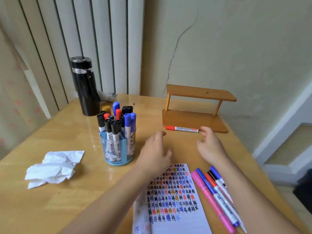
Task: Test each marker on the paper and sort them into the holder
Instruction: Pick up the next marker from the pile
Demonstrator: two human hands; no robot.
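My left hand (156, 149) and right hand (210, 145) hover with fingers loosely spread, gripping nothing. A red marker (181, 129) printed "WHITEBOARD" lies just beside my right fingertips. The holder (118, 149), full of capped markers, stands left of my left fingers. The scribbled paper (175, 200) lies beneath my wrists, and loose markers (213, 184) lie under my right forearm.

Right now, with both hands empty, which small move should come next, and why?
Probably the right hand should pinch the red marker lying before the wooden shelf: its open fingers are near the marker's end, and this marker is not yet in the holder.
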